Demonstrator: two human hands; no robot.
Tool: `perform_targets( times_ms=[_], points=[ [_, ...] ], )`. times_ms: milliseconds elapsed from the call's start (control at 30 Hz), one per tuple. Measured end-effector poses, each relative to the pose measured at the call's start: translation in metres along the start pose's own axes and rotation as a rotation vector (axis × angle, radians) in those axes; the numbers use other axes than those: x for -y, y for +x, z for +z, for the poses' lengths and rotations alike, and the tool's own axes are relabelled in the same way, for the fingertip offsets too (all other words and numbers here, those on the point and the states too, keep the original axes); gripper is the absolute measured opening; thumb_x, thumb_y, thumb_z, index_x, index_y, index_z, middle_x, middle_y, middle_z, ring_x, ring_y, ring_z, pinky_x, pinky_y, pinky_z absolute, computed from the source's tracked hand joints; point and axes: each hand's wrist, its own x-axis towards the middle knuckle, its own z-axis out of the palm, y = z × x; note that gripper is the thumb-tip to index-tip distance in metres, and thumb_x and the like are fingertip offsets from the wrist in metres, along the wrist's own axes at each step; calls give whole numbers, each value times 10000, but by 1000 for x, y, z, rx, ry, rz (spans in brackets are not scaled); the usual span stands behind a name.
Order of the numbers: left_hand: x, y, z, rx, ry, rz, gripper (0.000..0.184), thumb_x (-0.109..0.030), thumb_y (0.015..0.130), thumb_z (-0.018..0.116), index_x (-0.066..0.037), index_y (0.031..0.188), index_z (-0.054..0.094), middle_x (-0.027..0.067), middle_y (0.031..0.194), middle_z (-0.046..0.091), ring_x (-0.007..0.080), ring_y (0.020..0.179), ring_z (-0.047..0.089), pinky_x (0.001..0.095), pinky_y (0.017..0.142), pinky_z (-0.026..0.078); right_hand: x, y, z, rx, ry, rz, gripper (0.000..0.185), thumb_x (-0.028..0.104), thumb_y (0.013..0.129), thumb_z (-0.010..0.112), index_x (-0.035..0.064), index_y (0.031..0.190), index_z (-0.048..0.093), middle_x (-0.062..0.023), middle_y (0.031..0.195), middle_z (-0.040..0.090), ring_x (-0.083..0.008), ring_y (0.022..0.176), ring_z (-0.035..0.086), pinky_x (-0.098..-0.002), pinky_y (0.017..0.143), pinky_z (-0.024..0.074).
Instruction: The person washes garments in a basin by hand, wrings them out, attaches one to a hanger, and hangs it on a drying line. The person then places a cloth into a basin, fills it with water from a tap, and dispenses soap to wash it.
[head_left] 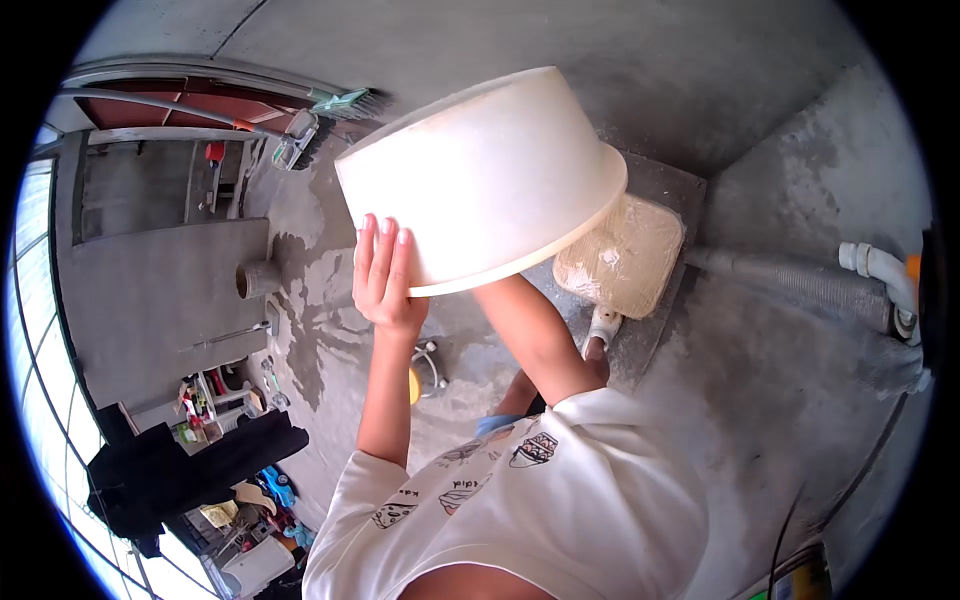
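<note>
A large, round, off-white plastic tub (480, 180) is held up in front of the person, above the grey concrete floor (470, 350). It is tilted, with its flared rim (520, 265) on the side nearer the person and its narrower end pointing away. The left hand (385, 280) grips the tub at the rim, three fingertips laid against the outer wall; its thumb is out of sight. The right forearm (530, 325) goes behind the rim, and the tub hides the right hand, so how its fingers stand cannot be told

Just beside the tub in the view, and partly covered by it, is a beige, rounded-square object wrapped in clear plastic (620, 260). A white shoe (604, 322) shows at its near edge. Below the left part of the rim, a small stool-like item with a yellow part and metal legs (428, 370) shows between the arms. Dark wet patches (305, 300) mark the floor to the left. Farther off are a green-headed broom (350, 103) and a grey dustpan with a long handle (295, 140). A white plastic elbow pipe (880, 270) is at the far right, and a black garment (190, 470) hangs at the lower left
</note>
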Motion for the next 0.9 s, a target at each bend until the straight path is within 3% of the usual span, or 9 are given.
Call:
perform_targets(
  times_ms=[300,433,500,567,667,767,800,833,900],
  points=[
    [3,-39,-20,-239,39,-64,230,-21,762,522,20,988,537,211,1114,480,420,1060,425,468,863,387,28,-35,28,223,64,41,204,19,628,554,24,829,515,-143,814,500,-307,799,486,-363,724,388],
    [-13,-73,-4,-121,-287,-590,298,-10,787,486,44,1080,493,190,1118,489,293,1046,476,340,859,393,23,-51,-21,132,-143,3,211,13,626,554,26,833,515,-142,817,502,-305,799,488,-361,722,391],
    [-27,-110,22,-118,-718,-1233,262,2,798,461,34,1054,507,127,1030,539,214,915,533,284,771,432,19,-60,-71,-43,-474,-62,207,23,634,565,26,834,514,-135,819,503,-297,794,493,-352,705,398],
    [-52,-127,47,-198,-1010,-1605,238,-12,800,471,14,1034,507,70,935,549,147,790,537,265,679,450,12,-70,-123,-219,-560,-33,206,14,626,563,31,825,510,-131,834,502,-299,807,489,-354,724,392],
    [-89,-168,85,-48,-1254,-1917,291,-57,796,500,-93,1080,451,52,977,523,212,812,536,398,606,465,20,-76,-190,-271,-879,96,302,-11,603,573,44,893,510,-112,903,464,-270,847,479,-329,755,394],
    [-127,-177,117,-52,-1325,-2143,271,-50,798,495,-103,1061,456,53,949,529,221,789,537,402,578,465,36,-82,-232,-226,-972,110,335,4,598,593,55,916,499,-128,919,448,-287,871,463,-341,773,385],
    [-131,-188,131,98,-1421,-2191,543,-161,780,556,-152,1249,281,129,1163,424,277,993,465,497,744,408,42,-82,-242,-170,-990,134,375,19,593,608,62,946,487,-145,935,435,-300,897,446,-355,795,376],
    [-133,-181,136,113,-1448,-2198,543,-161,780,556,-152,1249,281,129,1163,424,277,993,465,497,744,408,47,-84,-247,-183,-1013,127,375,19,593,608,62,946,487,-145,935,435,-300,897,446,-355,795,376],
    [-133,-162,146,616,-1503,-2161,920,-329,720,616,-200,1323,-67,163,1354,127,300,1209,232,553,923,197,58,-88,-250,-124,-1345,-77,543,98,580,641,96,1080,427,-199,1014,406,-351,991,383,-393,862,332]
  ],
)
